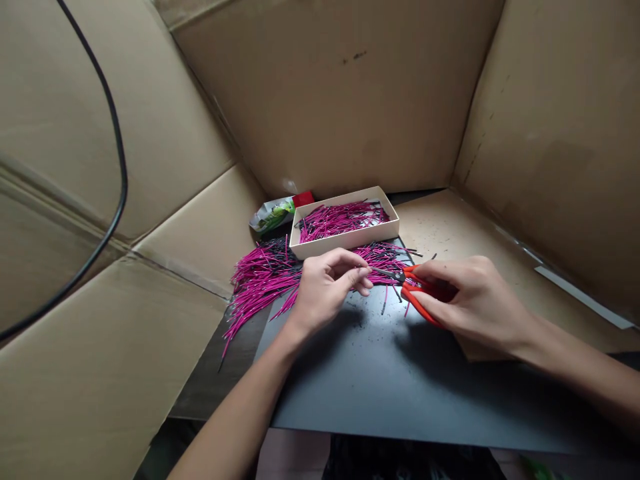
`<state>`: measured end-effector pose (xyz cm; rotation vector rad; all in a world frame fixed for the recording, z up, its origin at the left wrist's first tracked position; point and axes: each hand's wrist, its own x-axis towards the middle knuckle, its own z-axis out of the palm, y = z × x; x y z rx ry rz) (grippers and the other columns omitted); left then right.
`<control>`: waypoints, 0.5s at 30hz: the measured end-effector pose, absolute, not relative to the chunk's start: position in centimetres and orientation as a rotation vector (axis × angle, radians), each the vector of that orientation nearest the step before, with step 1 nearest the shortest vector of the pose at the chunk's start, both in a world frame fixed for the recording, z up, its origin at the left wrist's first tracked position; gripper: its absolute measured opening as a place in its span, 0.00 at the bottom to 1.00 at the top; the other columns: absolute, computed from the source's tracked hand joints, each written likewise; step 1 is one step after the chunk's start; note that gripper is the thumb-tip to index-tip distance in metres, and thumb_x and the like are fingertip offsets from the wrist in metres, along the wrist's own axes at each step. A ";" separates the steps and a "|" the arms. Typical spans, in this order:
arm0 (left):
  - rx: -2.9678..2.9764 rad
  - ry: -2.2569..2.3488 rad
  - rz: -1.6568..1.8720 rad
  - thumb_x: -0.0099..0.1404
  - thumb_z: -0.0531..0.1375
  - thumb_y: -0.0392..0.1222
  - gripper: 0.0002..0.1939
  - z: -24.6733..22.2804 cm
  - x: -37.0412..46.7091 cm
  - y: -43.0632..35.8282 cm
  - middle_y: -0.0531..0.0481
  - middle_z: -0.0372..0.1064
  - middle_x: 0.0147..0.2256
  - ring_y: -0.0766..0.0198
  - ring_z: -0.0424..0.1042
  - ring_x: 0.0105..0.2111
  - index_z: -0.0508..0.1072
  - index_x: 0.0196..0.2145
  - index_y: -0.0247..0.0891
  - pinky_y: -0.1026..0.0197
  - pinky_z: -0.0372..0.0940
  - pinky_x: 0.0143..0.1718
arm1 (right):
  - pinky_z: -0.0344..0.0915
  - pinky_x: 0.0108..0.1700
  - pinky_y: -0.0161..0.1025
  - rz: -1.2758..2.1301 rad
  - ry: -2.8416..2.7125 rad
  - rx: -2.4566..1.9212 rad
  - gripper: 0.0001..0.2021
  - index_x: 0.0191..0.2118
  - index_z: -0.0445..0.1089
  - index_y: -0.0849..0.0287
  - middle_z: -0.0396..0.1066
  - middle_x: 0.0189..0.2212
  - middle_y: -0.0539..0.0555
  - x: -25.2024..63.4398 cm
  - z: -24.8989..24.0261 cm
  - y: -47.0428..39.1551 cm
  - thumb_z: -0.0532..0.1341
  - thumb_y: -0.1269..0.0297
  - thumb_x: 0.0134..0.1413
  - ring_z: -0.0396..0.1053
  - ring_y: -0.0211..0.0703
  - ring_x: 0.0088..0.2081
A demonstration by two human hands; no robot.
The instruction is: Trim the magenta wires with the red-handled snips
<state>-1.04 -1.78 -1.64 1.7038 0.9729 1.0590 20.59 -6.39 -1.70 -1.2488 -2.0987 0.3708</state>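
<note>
My right hand (473, 300) is closed around a pair of red-handled scissors (423, 307), whose thin dark blades point left. My left hand (327, 283) pinches thumb and forefinger together right at the blade tips. Whatever sits in that pinch is too small to make out. Behind and beside my left hand spreads a loose pile of short magenta wires (260, 280) with black ends. More such wires (340, 220) fill a shallow cream box (345, 244) just beyond my hands.
A dark grey mat (350, 387) with tiny dark scraps covers the work surface. Cardboard walls (325, 100) enclose the back and sides. A crumpled green and red packet (280, 210) lies behind the box. A black cable (117, 133) hangs at left.
</note>
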 end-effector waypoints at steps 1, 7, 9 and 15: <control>1.720 0.961 1.052 0.60 0.63 0.35 0.03 -1.7 -1.0 -1.8 0.47 0.74 0.24 0.64 0.75 0.22 0.74 0.31 0.31 0.62 0.73 0.26 | 0.50 0.24 0.35 0.364 -2.107 -1.240 0.06 0.31 0.71 0.59 0.64 0.18 0.47 20.6 -1.8 -6.4 0.58 0.65 0.55 0.57 0.33 0.20; 1.821 0.948 1.022 0.61 0.61 0.33 0.02 -1.7 -1.0 -2.1 0.48 0.74 0.24 0.65 0.74 0.22 0.75 0.31 0.32 0.64 0.72 0.26 | 0.51 0.25 0.35 0.327 -2.144 -1.253 0.06 0.31 0.70 0.59 0.62 0.18 0.46 20.7 -2.1 -6.3 0.58 0.65 0.55 0.55 0.33 0.20; 1.840 0.946 1.016 0.61 0.61 0.33 0.03 -1.6 -1.0 -2.1 0.49 0.73 0.24 0.66 0.74 0.22 0.75 0.31 0.32 0.64 0.71 0.26 | 0.51 0.25 0.35 0.328 -2.152 -1.265 0.06 0.32 0.71 0.59 0.63 0.18 0.47 20.7 -2.1 -6.3 0.58 0.65 0.55 0.56 0.34 0.20; 1.912 0.970 0.984 0.62 0.61 0.35 0.05 -1.3 -1.0 -2.1 0.49 0.72 0.24 0.66 0.72 0.22 0.76 0.30 0.33 0.64 0.70 0.26 | 0.52 0.25 0.36 0.325 -2.149 -1.256 0.08 0.36 0.73 0.58 0.66 0.19 0.48 20.8 -2.1 -6.3 0.58 0.64 0.55 0.58 0.35 0.21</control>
